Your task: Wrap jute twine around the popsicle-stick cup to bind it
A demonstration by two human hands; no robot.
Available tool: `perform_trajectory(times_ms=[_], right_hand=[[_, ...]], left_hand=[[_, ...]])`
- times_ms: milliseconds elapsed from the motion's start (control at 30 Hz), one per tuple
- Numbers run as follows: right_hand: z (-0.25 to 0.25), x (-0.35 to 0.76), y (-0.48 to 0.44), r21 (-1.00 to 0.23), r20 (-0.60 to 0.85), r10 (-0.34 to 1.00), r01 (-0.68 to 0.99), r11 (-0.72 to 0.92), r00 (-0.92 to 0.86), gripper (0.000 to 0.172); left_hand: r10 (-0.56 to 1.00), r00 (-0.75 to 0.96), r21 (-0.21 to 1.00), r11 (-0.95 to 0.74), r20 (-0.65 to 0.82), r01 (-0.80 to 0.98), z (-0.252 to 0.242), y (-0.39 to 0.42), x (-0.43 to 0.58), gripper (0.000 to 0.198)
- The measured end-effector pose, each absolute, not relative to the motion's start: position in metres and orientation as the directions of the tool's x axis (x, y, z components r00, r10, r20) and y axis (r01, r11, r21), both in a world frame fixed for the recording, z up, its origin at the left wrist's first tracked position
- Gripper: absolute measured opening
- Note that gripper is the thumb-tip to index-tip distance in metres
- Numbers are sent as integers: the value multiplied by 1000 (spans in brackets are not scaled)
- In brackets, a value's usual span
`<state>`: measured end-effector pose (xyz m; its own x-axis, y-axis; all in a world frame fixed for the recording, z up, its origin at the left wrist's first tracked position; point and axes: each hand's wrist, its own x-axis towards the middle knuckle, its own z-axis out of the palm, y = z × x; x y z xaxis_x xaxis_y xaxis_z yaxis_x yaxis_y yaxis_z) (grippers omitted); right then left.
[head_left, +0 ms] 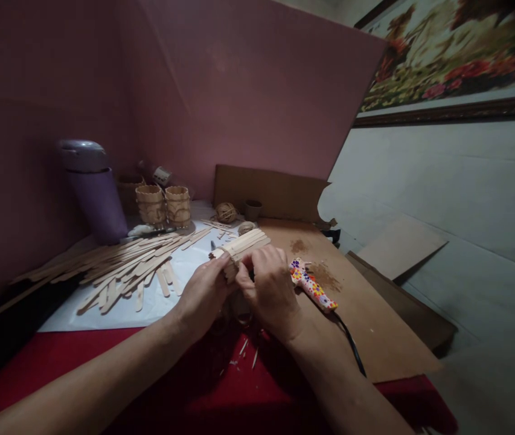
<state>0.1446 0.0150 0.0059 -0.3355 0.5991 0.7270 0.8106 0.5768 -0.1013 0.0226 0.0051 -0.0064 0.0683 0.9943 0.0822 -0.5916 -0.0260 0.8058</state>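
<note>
A small cup made of wooden craft sticks (250,241) lies tilted on its side between my two hands, its scalloped end toward the left. My left hand (205,293) is closed around the near left part of it, thumb on top. Against its near right side rests my right hand (273,290), fingers curled into a pinch. What those fingertips grip is hidden behind the knuckles. A thin band seems to run round the cup near my left thumb. Just right of my right hand, a flower-patterned glue gun (314,287) lies on a brown board.
Many loose craft sticks (137,266) fan out over white paper (148,311) at left. Behind stand two stick cups (178,206), a purple flask (96,205), a twine ball (226,212) and a small dark pot (253,209). A black cord (351,341) crosses the brown board (388,344).
</note>
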Motion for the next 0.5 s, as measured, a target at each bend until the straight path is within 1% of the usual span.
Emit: perform_trajectory(times_ms=[133, 233, 267, 333, 400, 500], right_hand=[[3, 143, 19, -22, 744, 566, 832, 554, -356, 10], [4, 149, 26, 31, 771, 547, 878, 478, -326, 11], [6, 152, 28, 34, 779, 551, 898, 440, -300, 12], [9, 157, 30, -22, 815, 542, 923, 385, -206, 15], [13, 158, 27, -82, 851, 501, 903, 422, -157, 16], [14, 152, 19, -109, 846, 474, 793, 599, -242, 11]], left_hand=[[995, 71, 818, -21, 75, -574, -3, 3, 24, 19], [996, 69, 795, -9, 64, -607, 1, 2, 24, 18], [996, 57, 779, -14, 64, -627, 3, 2, 24, 18], [997, 35, 744, -30, 71, -668, 6, 2, 24, 23], [996, 39, 720, -31, 80, -694, 9, 2, 24, 26], [997, 49, 720, -6, 56, -694, 10, 3, 22, 23]])
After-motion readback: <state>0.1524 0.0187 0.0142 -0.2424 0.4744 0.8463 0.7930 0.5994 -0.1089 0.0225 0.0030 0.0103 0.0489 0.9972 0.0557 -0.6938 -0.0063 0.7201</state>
